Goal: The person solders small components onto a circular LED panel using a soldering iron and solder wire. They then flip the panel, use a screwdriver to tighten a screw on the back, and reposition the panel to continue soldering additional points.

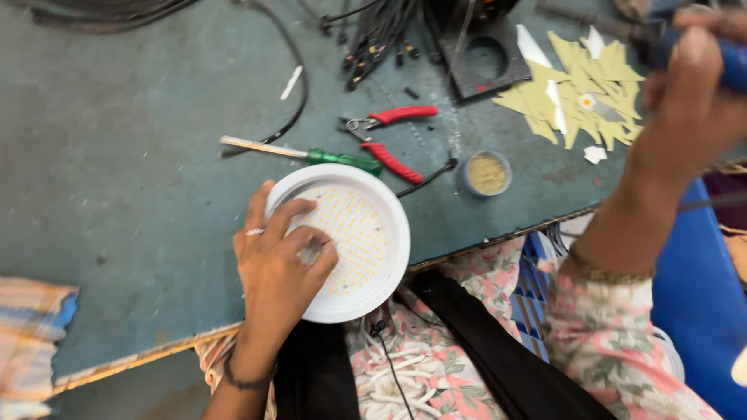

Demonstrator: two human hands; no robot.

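Round white lamp (366,241) pinned flat by left hand (280,260), fingers spread; blue-handled tool (731,66) gripped by right hand (692,93) at two o'clock.

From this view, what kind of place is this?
Likely a small electronics assembly bench: a round white LED light panel under the left hand, red-handled pliers, a green screwdriver and cable bundles.

Green workbench (140,155) with pliers (393,140), screwdriver (311,154)
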